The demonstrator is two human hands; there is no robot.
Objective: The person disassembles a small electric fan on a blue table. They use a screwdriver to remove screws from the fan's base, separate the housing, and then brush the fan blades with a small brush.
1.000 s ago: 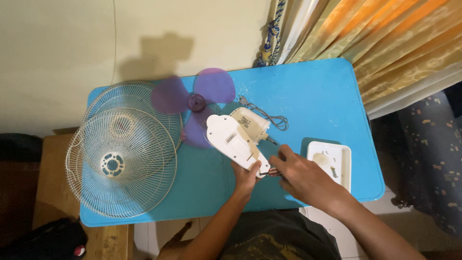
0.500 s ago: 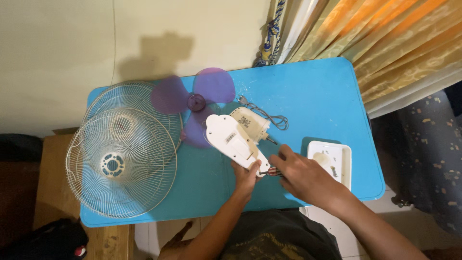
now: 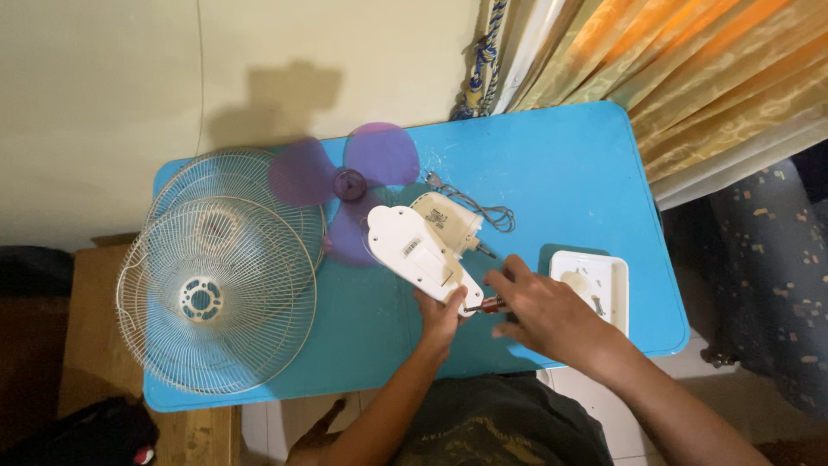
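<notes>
Our right hand (image 3: 542,312) grips a screwdriver (image 3: 486,304) at frame centre, tip at the white fan housing (image 3: 416,253), which our left hand (image 3: 442,316) clasps from below. Purple blade (image 3: 345,183) and wire guards (image 3: 216,276) lie left on the blue table (image 3: 569,164).

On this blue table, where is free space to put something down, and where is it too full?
The blue table is bare at its far right, between the grey cord, the curtain and the white tray. A small strip lies between the wire grilles and the left hand. The left half is crowded by grilles and purple blades.
</notes>
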